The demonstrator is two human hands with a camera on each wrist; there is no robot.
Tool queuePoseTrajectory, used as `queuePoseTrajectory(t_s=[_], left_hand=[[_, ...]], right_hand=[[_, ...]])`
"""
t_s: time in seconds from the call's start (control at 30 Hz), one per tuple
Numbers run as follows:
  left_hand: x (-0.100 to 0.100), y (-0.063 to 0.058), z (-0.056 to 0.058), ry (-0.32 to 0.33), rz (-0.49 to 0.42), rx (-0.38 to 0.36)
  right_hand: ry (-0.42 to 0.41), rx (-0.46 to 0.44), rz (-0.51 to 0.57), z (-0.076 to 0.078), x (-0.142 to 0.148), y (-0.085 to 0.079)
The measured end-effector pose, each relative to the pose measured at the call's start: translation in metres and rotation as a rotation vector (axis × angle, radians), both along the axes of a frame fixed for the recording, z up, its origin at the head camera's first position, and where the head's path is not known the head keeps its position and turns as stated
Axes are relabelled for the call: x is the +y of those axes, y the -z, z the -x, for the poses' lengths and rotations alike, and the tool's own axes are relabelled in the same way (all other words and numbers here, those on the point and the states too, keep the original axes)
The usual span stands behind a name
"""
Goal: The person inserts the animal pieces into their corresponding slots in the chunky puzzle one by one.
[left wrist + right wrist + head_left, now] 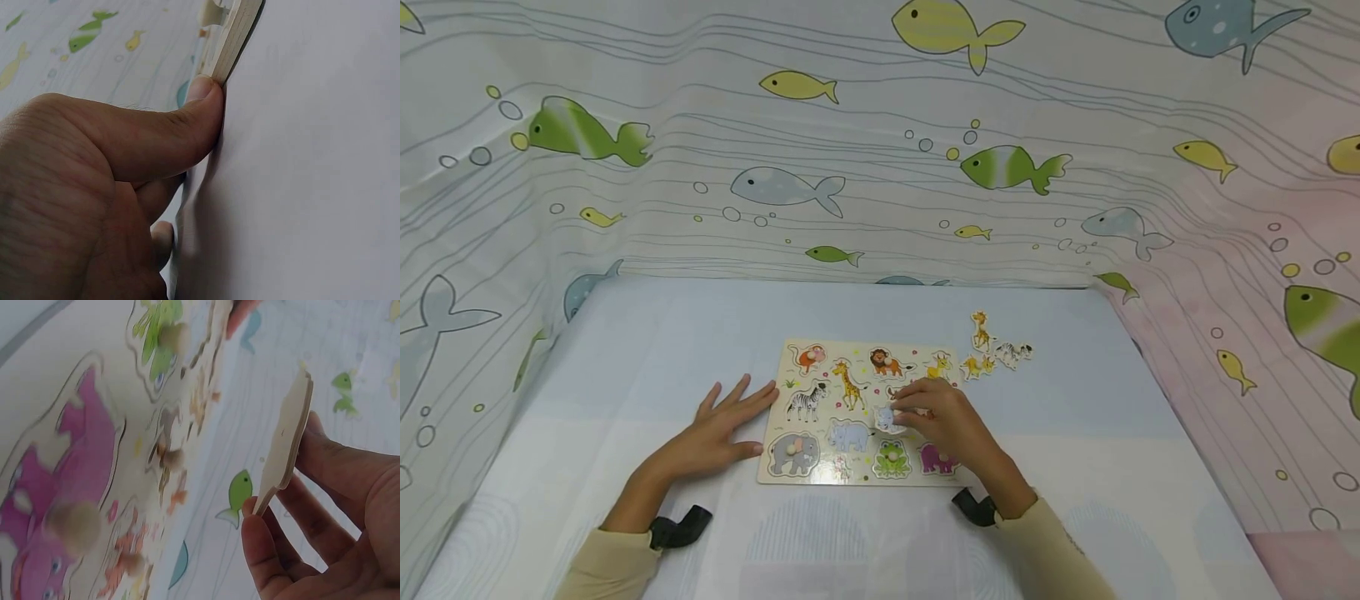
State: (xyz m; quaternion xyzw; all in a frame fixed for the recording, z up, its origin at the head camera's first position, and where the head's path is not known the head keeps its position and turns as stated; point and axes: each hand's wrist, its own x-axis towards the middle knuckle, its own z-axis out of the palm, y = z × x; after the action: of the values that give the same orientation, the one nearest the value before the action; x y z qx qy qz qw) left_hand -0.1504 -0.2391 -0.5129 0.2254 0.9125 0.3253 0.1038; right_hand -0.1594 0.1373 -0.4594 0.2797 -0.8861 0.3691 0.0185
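A wooden animal peg puzzle board (831, 471) lies on the table. My right hand (943, 421) pinches a pale blue-grey animal puzzle piece (888, 420) just over the board's middle. In the right wrist view, the bare wooden back of this puzzle piece (282, 440) faces the board, tilted between thumb and fingers. My left hand (718, 429) rests at the board's left side with fingers spread. Its thumb (194, 125) presses against the board's edge (236, 40). A pale blue rhino picture (850, 436) and a zebra picture (806, 402) show on the board without knobs.
Beyond the board's upper right corner lie a giraffe piece (981, 331), a zebra piece (1013, 355) and a small yellow-orange animal piece (977, 367). Knobbed pieces such as the elephant (793, 454), frog (891, 458) and lion (889, 363) sit in the board. A fish-patterned curtain (880, 133) surrounds the table.
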Motion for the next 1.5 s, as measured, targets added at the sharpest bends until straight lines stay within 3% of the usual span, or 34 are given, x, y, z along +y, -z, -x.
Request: queuePoseTrajectory(t_s=[0.23, 0.67, 1.07, 1.5], left_hand=[[0.000, -0.001, 0.000, 0.006, -0.002, 0.004], [0.000, 0.000, 0.001, 0.006, -0.008, 0.000], [0.000, 0.000, 0.000, 0.003, -0.010, 0.002], [0.000, 0.002, 0.001, -0.001, -0.001, 0.000]], right_hand=[[0.002, 0.044, -0.013, -0.001, -0.016, 0.007], [0.009, -0.038, 0.018, -0.008, -0.036, 0.014], [-0.019, 0.085, 0.025, -0.010, -0.048, 0.024], [0.021, 0.220, -0.083, -0.011, -0.058, 0.030]])
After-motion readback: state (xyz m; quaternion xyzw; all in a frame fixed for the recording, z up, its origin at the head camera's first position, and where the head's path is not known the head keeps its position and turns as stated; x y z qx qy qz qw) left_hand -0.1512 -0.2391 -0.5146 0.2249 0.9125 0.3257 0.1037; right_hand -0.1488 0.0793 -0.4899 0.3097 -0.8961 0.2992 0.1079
